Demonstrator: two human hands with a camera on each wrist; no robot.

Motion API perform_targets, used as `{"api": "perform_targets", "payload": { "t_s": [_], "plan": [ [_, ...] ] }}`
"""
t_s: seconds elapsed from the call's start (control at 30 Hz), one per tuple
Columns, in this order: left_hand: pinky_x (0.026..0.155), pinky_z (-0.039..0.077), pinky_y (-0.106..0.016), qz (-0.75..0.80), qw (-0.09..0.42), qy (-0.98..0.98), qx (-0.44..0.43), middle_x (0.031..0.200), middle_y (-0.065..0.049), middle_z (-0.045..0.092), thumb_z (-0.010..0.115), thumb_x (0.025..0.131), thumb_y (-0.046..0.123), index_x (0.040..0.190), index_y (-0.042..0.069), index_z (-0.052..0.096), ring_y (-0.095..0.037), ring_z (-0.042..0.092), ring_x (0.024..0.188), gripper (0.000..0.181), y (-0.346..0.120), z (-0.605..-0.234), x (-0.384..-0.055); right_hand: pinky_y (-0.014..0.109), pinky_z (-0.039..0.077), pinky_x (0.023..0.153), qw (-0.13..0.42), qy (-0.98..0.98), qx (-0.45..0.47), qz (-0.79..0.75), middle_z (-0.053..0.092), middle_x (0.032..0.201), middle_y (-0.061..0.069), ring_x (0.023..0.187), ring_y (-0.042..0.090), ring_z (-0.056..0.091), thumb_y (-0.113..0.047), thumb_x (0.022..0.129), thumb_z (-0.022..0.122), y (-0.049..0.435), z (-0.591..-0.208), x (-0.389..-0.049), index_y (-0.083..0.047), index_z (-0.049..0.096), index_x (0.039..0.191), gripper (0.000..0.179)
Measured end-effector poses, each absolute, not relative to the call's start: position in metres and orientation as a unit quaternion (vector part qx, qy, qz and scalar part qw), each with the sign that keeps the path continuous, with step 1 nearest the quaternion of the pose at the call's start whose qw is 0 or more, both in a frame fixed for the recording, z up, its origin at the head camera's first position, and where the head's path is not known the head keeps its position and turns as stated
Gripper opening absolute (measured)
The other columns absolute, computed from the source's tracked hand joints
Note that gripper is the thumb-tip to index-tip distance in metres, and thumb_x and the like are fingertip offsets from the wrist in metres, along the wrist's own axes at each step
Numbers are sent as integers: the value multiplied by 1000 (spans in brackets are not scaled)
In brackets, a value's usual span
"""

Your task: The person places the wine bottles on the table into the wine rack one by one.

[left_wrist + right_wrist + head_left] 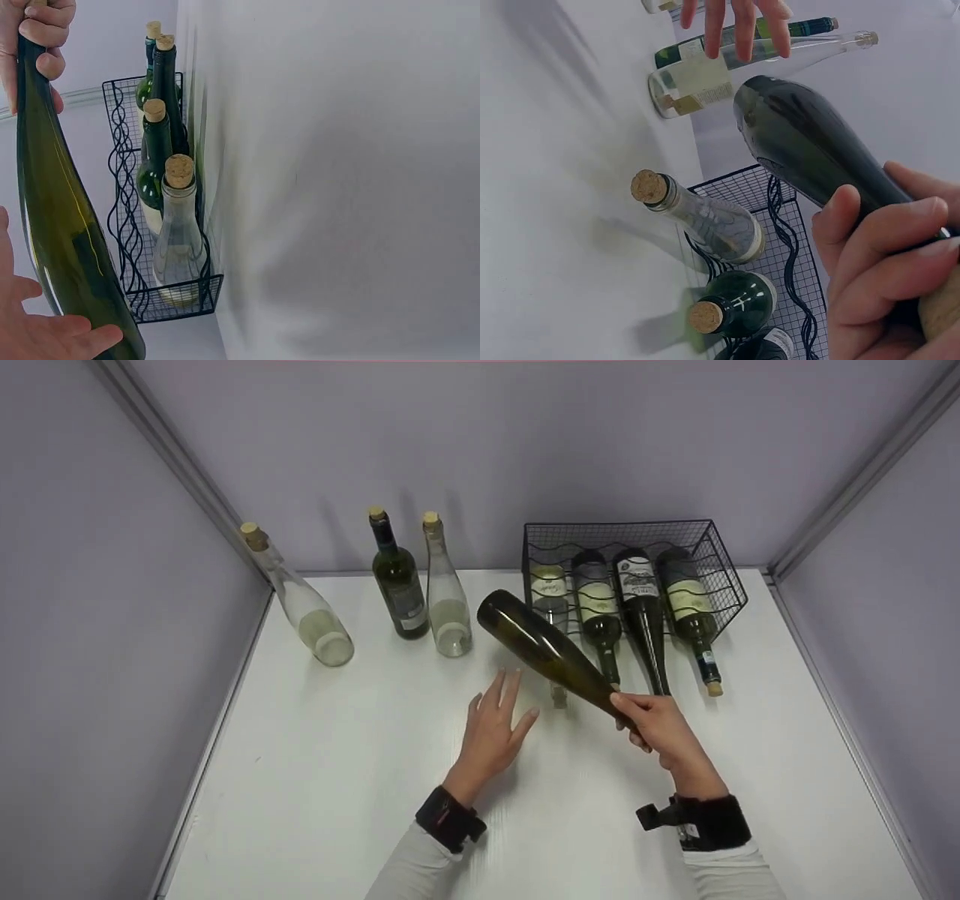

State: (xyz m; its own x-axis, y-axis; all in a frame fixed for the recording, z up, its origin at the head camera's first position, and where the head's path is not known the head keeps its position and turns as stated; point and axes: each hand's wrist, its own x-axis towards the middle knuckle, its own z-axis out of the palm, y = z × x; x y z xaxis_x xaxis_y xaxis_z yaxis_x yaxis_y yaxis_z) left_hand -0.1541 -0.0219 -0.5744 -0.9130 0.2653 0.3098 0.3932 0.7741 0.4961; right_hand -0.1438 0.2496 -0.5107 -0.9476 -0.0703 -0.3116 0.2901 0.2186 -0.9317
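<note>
My right hand [661, 726] grips a dark green wine bottle [546, 649] by its neck. The bottle is held slantwise above the table, base toward the upper left. Below and left of it, my left hand [493, 735] has its fingers spread and holds nothing. In the left wrist view the left fingers [71, 330] appear beside the bottle's lower end; whether they touch it I cannot tell. Behind is a black wire rack [729, 577], where several corked bottles lie with necks toward me, among them a clear bottle [180, 232] nearest the left end.
Three corked bottles stand at the back left: a clear one [319, 622] by the side wall, a green one [400, 589] and another clear one [448, 611]. The white table [322, 780] is enclosed by pale walls at its back and sides.
</note>
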Motion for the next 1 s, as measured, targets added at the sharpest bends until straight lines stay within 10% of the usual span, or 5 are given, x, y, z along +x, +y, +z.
{"api": "perform_targets", "payload": {
  "t_s": [0.67, 1.0],
  "plan": [
    [106, 34, -53, -299, 76, -935, -175, 154, -22, 30, 35, 103, 53, 155, 12, 28, -34, 40, 135, 66, -15, -582, -155, 18, 35, 40, 92, 711, 136, -683, 61, 71, 5, 43, 6, 44, -42, 94, 65, 259, -497, -151, -1, 68, 100, 41],
    [107, 34, -52, -298, 65, -937, -173, 155, -20, 30, 34, 103, 54, 156, 14, 29, -33, 40, 136, 66, -11, -586, -156, 18, 36, 41, 43, 728, 168, -664, 60, 70, 2, 45, 5, 45, -40, 95, 65, 260, -497, -155, 3, 63, 115, 47]
  ]
}}
